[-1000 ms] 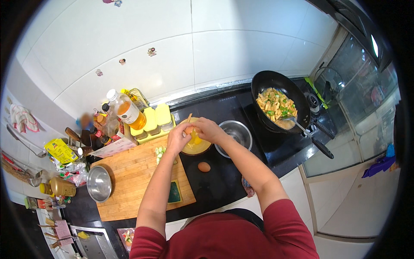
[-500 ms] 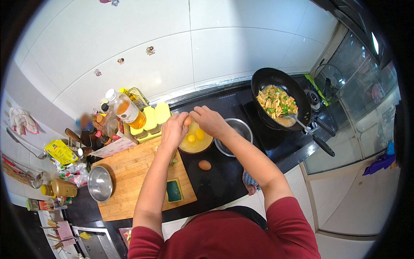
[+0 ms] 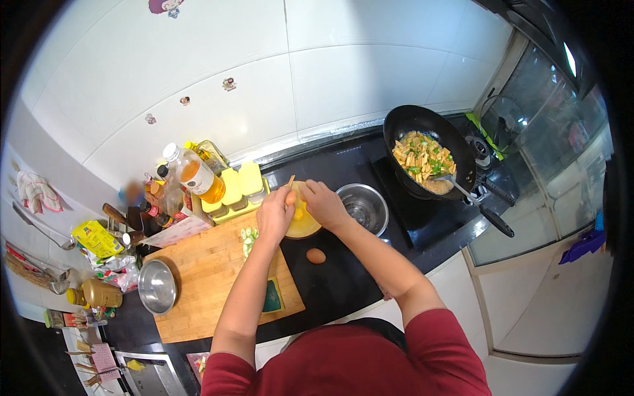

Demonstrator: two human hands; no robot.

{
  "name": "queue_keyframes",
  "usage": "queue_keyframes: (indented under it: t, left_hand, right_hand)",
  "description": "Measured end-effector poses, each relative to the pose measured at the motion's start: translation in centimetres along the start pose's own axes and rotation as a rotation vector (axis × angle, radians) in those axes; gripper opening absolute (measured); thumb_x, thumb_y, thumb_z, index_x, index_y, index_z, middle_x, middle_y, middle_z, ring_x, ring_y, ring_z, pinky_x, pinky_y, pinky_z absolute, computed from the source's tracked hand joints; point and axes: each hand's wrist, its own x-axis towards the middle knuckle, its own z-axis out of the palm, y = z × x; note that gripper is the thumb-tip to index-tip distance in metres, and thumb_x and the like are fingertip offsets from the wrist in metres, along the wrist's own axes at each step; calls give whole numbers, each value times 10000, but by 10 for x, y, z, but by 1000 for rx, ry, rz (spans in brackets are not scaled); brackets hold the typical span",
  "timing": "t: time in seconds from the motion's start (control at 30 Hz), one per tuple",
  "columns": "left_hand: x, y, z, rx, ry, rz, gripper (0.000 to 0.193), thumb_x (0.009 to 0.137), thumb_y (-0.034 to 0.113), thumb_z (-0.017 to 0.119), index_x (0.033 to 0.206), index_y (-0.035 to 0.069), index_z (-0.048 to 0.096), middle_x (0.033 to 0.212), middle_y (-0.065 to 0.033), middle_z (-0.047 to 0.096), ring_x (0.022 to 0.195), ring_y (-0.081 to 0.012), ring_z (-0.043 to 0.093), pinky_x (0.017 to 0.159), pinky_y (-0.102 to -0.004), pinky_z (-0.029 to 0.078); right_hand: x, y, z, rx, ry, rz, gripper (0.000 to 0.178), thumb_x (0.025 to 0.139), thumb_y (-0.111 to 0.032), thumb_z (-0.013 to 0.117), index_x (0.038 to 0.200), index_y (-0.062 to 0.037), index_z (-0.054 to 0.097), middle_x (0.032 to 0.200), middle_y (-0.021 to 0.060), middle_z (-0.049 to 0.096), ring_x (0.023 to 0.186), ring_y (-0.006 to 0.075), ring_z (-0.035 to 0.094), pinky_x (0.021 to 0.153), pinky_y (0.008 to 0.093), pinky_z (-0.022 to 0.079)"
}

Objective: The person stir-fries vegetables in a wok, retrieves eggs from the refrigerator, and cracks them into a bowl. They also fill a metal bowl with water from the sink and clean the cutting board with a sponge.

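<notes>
Over a bowl of cracked egg (image 3: 308, 230), my left hand (image 3: 273, 216) is closed on a brown eggshell (image 3: 290, 197). Egg yolk (image 3: 298, 214) shows yellow just below the shell. My right hand (image 3: 323, 206) is at the bowl's right side with its fingers curled in; whether a piece of shell is in them is hidden. A thin wooden stick (image 3: 291, 179), perhaps a chopstick, pokes up behind my left fingers. One whole brown egg (image 3: 316, 256) lies on the black counter in front of the bowl.
A metal bowl (image 3: 363, 206) stands right of my hands, beside a black wok (image 3: 429, 152) of cooked food with a spatula (image 3: 477, 200). Left are a cutting board (image 3: 205, 284) with sliced green vegetable (image 3: 249, 242), a steel bowl (image 3: 157, 286), an oil bottle (image 3: 198, 173) and yellow-lidded spice boxes (image 3: 241, 188).
My hands have parted a little, the shell staying with the left hand. The view has shifted slightly, and the sliced vegetable on the board now shows more fully.
</notes>
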Motion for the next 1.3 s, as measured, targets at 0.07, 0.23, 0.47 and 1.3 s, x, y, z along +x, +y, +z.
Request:
queue_keyframes:
  t: [0.07, 0.23, 0.47, 1.3]
  left_hand:
    - [5, -1, 0, -38, -129, -145, 362, 779, 92, 671, 1134, 112, 607, 984, -155, 663, 886, -363, 640, 741, -450, 512]
    - [1, -13, 16, -604, -79, -324, 290, 848, 122, 676, 1125, 64, 614, 906, -70, 664, 775, -160, 630, 621, -334, 498]
    - [-12, 5, 27, -584, -222, -424, 255, 859, 177, 694, 1078, 45, 702, 953, -80, 642, 778, -152, 608, 637, -290, 479]
    - [-35, 0, 29, -575, 14, -148, 485, 901, 70, 624, 1368, 16, 505, 1101, -104, 628, 782, -54, 545, 688, -210, 466]
  right_hand:
    - [-10, 0, 1, 87, -12, 98, 219, 794, -74, 597, 1012, -57, 591, 942, 100, 600, 871, 294, 613, 695, 400, 536]
    - [-21, 18, 10, 621, -144, 546, 397, 815, -66, 637, 1202, 2, 578, 996, 95, 641, 932, 224, 653, 733, 308, 548]
    - [-46, -4, 14, 1681, -93, 1011, 398, 894, -27, 580, 1284, 26, 520, 1137, 98, 615, 997, 176, 637, 862, 305, 550]
    - [-57, -53, 3, 1888, -47, 1030, 270, 992, -213, 535, 1180, -28, 595, 1076, 60, 632, 965, 166, 632, 839, 333, 536]
